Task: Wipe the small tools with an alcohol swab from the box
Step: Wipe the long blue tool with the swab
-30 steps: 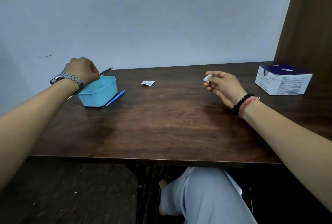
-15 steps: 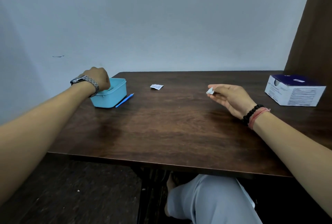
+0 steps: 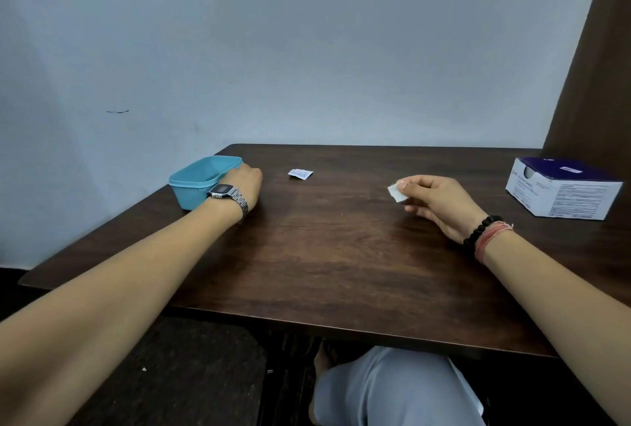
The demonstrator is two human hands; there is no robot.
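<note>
My right hand [image 3: 435,202] hovers over the right half of the table and pinches a small white alcohol swab [image 3: 395,192] between thumb and fingertips. My left hand [image 3: 245,180], with a metal watch on the wrist, is down on the table against the right side of the teal plastic tub [image 3: 199,175]. Its fingers are turned away from me and hidden. No tool is visible; the inside of the tub cannot be seen. The white and purple swab box [image 3: 563,189] stands at the far right.
A torn swab wrapper [image 3: 300,173] lies near the back of the dark wooden table [image 3: 341,255]. A pale wall runs behind, and a brown panel stands at the right. My knee shows under the table's front edge.
My left hand has moved from over the tub to the table at its right side, covering the spot where a blue tool lay. The right hand still holds the swab.
</note>
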